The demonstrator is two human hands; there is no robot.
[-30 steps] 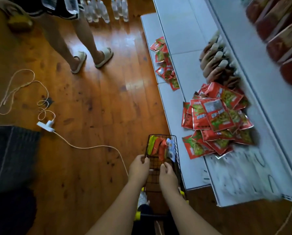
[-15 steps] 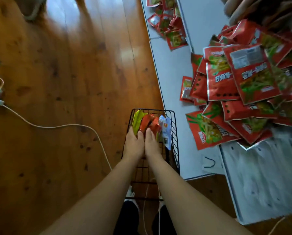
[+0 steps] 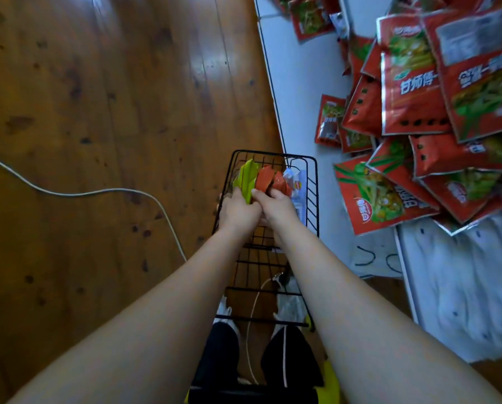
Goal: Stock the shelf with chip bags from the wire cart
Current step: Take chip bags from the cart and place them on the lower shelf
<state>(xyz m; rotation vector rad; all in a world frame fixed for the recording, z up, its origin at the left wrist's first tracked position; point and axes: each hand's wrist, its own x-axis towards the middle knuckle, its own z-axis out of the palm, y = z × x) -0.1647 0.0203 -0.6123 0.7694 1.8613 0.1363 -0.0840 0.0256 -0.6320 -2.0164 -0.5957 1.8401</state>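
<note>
Head view: chip bags (image 3: 265,179) stand at the far end of the black wire cart (image 3: 312,199). Left hand (image 3: 238,209) grips the green bag (image 3: 247,177); right hand (image 3: 277,207) pinches an orange bag (image 3: 263,178). Red packets (image 3: 412,91) heap on the white shelf (image 3: 299,74) at right.

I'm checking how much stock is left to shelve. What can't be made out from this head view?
- Number of bags in the wire cart: the left hand and right hand cover their lower parts.
- Pale bag label: too small, partly hidden by the orange bags.
- Red packet pile: cut off by the top and right edges, motion-blurred.
- Green bag: only its edge shows.
</note>
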